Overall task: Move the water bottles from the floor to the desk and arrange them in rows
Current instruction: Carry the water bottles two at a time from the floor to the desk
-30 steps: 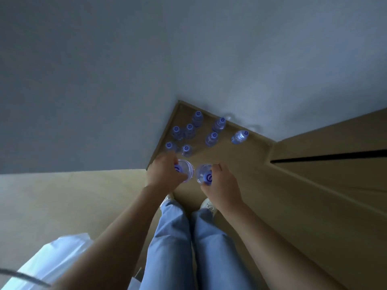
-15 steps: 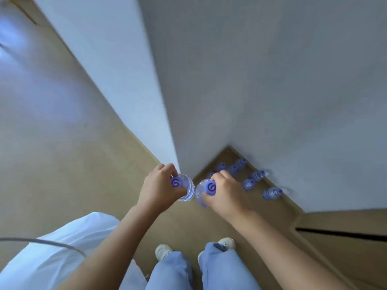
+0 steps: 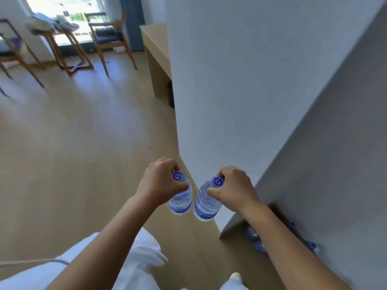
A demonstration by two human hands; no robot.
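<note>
Gripping two water bottles by the necks, left hand [image 3: 160, 181] one [image 3: 181, 198], right hand [image 3: 234, 188] one [image 3: 207, 204], fingers curled

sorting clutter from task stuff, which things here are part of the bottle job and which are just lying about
Part of the job:
left hand gripping a bottle
right hand gripping a second bottle
floor bottles in the corner
desk

Just lying about:
chairs
small table
white cloth
</note>
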